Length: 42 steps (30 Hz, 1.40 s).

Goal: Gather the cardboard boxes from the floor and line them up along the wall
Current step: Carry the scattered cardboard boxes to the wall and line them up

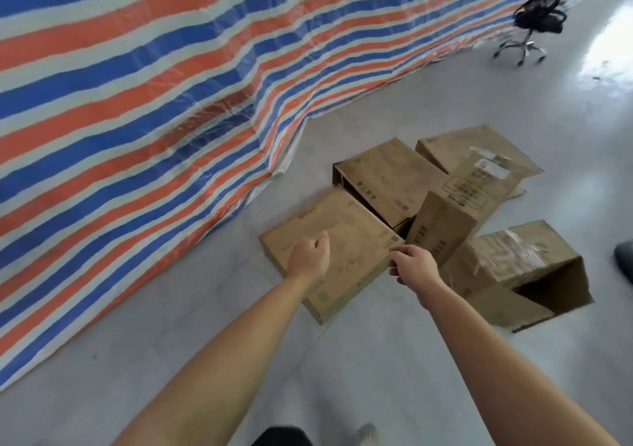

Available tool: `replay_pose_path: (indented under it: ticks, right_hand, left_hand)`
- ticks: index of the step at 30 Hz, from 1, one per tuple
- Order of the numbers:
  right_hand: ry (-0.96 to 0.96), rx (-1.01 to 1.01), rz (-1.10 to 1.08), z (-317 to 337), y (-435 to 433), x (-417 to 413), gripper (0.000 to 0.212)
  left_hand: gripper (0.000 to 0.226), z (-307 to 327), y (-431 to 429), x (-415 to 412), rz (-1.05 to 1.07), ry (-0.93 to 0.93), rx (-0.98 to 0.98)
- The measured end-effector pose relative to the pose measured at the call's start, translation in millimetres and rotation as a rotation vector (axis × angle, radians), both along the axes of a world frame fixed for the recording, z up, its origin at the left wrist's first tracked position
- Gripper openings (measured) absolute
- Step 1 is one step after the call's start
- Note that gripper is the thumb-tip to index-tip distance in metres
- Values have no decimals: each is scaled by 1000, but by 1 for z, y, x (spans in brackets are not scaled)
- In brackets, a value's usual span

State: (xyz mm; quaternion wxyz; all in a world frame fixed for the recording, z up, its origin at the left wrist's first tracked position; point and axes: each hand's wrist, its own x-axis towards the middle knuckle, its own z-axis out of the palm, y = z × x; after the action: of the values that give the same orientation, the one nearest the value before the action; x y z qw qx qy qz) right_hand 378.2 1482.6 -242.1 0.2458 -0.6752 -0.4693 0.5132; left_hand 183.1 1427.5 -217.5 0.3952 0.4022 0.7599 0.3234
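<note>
Cardboard boxes [445, 212], five of them, lie in a loose cluster on the grey floor [342, 360], right of centre, just beside the lower edge of a blue, orange and white striped tarp [137, 103] that fills the left and far side. Both bare arms reach out over the nearest box [342, 226], which lies flat. The left hand [308, 257] is over its top with the fingers curled into a fist and nothing held; whether it touches the cardboard cannot be told. The right hand [414, 265] is at that box's right corner, fingers loosely bent downward, and whether they pinch the edge cannot be told. The hands are apart. Behind the nearest box lies a second box [387, 178]. Right of it a labelled box [455, 206] leans tilted over the others, and a far box [455, 144] lies beyond. Near right, a taped box [513, 260] lies on its side, its open end facing right. A black office chair [537, 17] stands well apart at far right.
</note>
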Motion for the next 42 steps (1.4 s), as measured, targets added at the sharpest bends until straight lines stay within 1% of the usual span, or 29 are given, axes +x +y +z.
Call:
replay_pose_path:
  ticks: [5,10,12,15,19,21,22,23,25,26,29,31,34,36,38,40,42]
  right_hand:
    - [-97,-37,170,-18,99,-14,19]
    - [-162,-45,211,-73,214,-25,18]
    - [-204,-86,205,-110,263,-26,17]
    - [-246,-141,240,-162,321,-25,18]
    - [-309,-236,288,-246,380,-26,23]
    - [-349,-279,327,-291,405,-29,25]
    - [-363,-298,349,-312,416,-32,27]
    - [-375,-316,378,-331,425,-35,29]
    - [-391,-343,459,-371,444,-43,32]
    - [-398,-359,511,-389,454,-47,34]
    - [-412,-403,678,-432,484,-65,46]
    - [-459,-405,831,-456,508,-79,57]
    - [-564,-352,1080,-486,535,-101,79]
    - [-622,-289,1201,-513,551,-119,96]
    - [-679,-178,1290,-543,560,-137,110]
    - [-717,-75,1377,-573,562,-154,116]
    - [-759,-19,1433,-613,557,-168,119]
  left_hand:
    - [60,-20,82,-5,93,-13,-4]
    - [61,-92,189,-19,197,20,-59]
    - [60,-134,238,-23,225,47,-111]
    - [58,-190,293,-29,270,41,-185]
    - [53,-283,348,-37,314,98,-339]
    - [41,-324,372,-40,310,62,-410]
    - [33,-342,382,-42,301,8,-446]
    - [32,-361,389,-45,292,-56,-486]
    - [59,-400,403,-53,284,-148,-549]
    - [70,-418,407,-59,283,-141,-569]
    - [90,-466,418,-76,253,-47,-646]
    - [96,-491,430,-90,232,-13,-722]
    - [97,-519,453,-115,168,81,-789]
    - [95,-541,475,-135,171,143,-759]
    - [92,-570,499,-158,176,214,-697]
    - [90,-594,518,-180,161,336,-642]
    - [88,-627,538,-203,132,449,-603]
